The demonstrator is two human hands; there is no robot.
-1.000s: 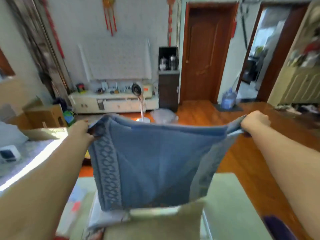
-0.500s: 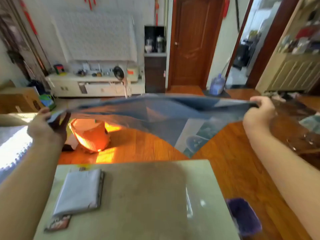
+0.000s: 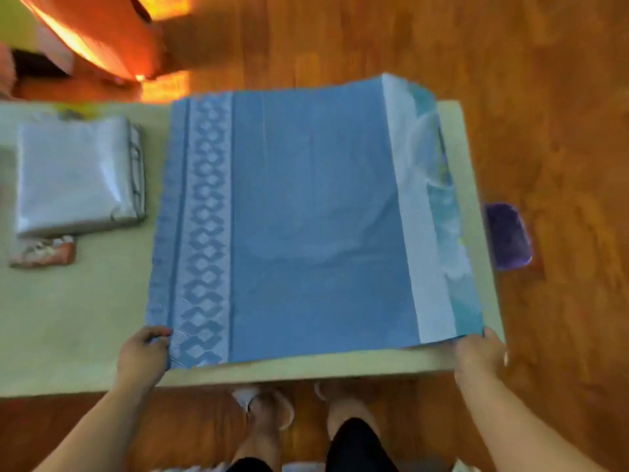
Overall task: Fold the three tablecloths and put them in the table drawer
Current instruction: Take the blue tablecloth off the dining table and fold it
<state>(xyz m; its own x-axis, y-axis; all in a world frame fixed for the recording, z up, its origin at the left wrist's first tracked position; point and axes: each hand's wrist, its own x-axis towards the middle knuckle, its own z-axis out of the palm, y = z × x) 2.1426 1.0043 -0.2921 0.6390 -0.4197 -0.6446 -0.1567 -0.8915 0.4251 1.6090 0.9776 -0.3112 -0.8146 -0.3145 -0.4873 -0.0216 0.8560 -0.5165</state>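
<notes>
A blue tablecloth with a pale diamond band down its left side lies spread flat on the pale green table. Its far edge hangs a little past the table's far side. My left hand pinches its near left corner. My right hand grips its near right corner, where a lighter underside and a teal layer show. A folded grey-white tablecloth rests on the table's left part, apart from the blue one. No drawer is visible.
A small reddish packet lies just in front of the folded cloth. A purple object sits on the wooden floor beside the table's right edge. An orange, sunlit object stands on the floor beyond the table. My feet show below the near edge.
The blue cloth was held up stretched in the air between both hands; it now lies flat on the table. My view has tipped down from the room to the tabletop.
</notes>
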